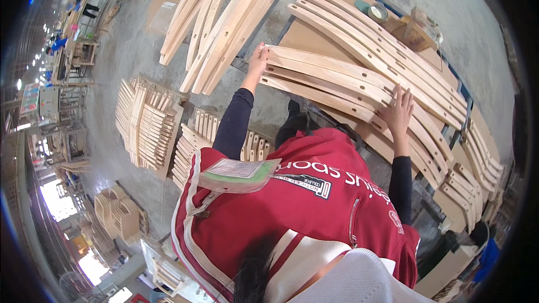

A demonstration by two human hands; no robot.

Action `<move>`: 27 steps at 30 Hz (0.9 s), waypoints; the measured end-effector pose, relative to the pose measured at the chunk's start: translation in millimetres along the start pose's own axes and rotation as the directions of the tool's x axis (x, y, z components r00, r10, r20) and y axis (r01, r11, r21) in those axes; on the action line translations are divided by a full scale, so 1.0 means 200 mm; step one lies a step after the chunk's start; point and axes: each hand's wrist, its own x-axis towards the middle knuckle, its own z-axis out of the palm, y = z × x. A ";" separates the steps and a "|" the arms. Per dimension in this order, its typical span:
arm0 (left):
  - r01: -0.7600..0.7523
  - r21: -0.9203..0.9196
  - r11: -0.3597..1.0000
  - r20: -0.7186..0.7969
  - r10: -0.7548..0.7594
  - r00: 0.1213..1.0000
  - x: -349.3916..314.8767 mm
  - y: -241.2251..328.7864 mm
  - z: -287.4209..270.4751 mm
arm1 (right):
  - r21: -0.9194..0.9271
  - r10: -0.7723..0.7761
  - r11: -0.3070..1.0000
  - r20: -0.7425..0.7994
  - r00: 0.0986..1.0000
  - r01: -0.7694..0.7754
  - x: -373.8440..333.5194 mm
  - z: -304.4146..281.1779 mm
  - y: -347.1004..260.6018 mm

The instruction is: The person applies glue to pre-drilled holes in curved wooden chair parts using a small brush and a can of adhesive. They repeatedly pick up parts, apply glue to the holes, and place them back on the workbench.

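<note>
Concrete floor (120, 39) spreads around the workbench, with stacked wooden parts (147, 123) off to the left. Through the head camera I see the curved slats (325, 73) lying side by side on the bench's cardboard cover (300, 35), in front of the torso. The left hand (259, 60) is curled at their left end, touching it; I cannot tell whether it grips or merely steadies. The right hand (399, 109) lies across them farther along, fingers spread, closed around nothing that I can see. My worry is uneven contact: if one hand pushed harder, the slats could skew or slide over one another. Slipping toward the near edge, one might drop, and a fingertip could get pinched between neighbours.
</note>
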 end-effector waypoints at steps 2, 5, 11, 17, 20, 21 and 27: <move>0.004 0.116 0.993 0.005 -0.004 1.000 -0.01 0.03 -0.03 | 0.016 0.016 1.000 0.024 1.000 -0.016 0.00 -0.02 -0.04; -0.097 0.310 0.946 -0.091 0.131 0.987 0.16 -0.06 -0.17 | 0.079 0.023 0.997 -0.012 1.000 -0.022 0.00 -0.05 -0.11; -0.039 0.753 0.657 -0.209 0.295 0.932 0.42 0.05 -0.56 | 0.103 0.142 0.985 -0.034 0.989 -0.138 -0.05 -0.16 -0.22; 0.103 0.870 0.482 -0.120 0.003 0.993 0.68 -0.07 -0.88 | 0.097 0.223 0.972 -0.105 0.969 -0.213 -0.15 -0.18 -0.27; 0.043 0.840 0.542 -0.001 -0.078 0.997 0.77 -0.08 -0.97 | 0.076 0.249 0.967 -0.111 0.962 -0.242 -0.17 -0.20 -0.34; 0.024 0.826 0.564 0.042 -0.104 0.994 0.80 -0.08 -0.97 | 0.068 0.255 0.966 -0.108 0.961 -0.249 -0.16 -0.20 -0.36; -0.022 0.817 0.576 0.125 -0.140 0.982 0.86 -0.07 -1.01 | 0.107 0.225 0.971 -0.120 0.967 -0.213 -0.07 -0.21 -0.59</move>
